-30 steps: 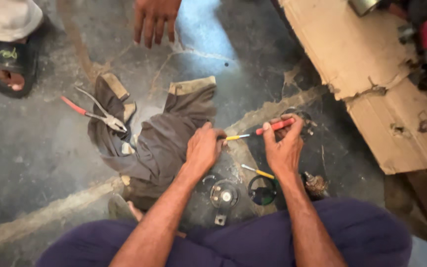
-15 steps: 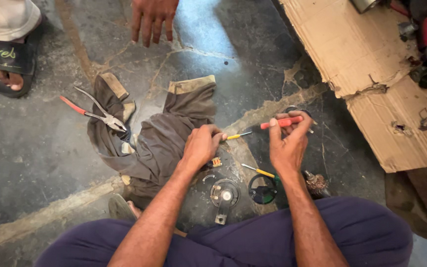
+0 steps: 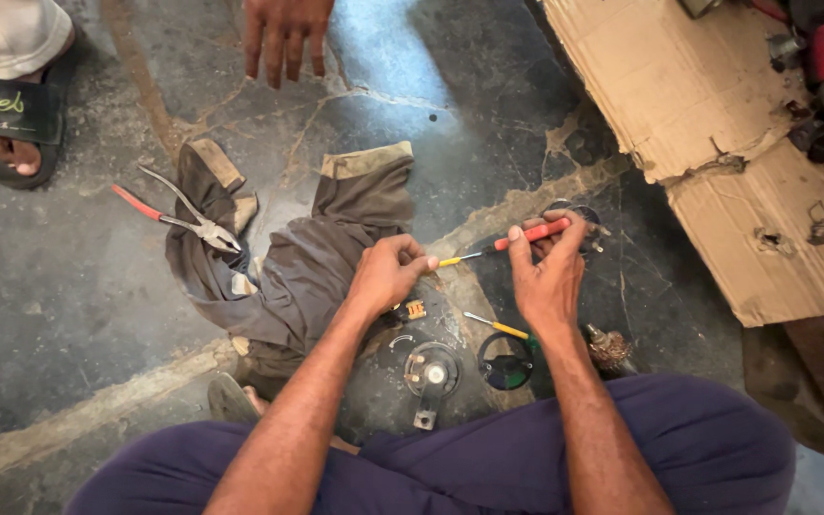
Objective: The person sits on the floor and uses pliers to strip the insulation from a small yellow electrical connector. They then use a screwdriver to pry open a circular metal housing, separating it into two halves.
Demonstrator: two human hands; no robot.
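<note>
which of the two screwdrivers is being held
The red-handled screwdriver, pinched by the right hand with its tip at the left hand; the yellow-handled screwdriver lies untouched on the floor.

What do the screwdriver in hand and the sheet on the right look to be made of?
Screwdriver: glossy red handle, probably plastic; thin shaft with a yellowish front section, likely metal, though too small to tell for sure. Sheet: brown corrugated cardboard, matte, with torn, frayed edges and punctures.

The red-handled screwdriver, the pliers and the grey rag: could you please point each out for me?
red-handled screwdriver point(image 3: 529, 236), head view, on the red handle.
pliers point(image 3: 204, 228), head view, on the metal joint by the jaws.
grey rag point(image 3: 321, 257), head view, on its middle folds.
</note>
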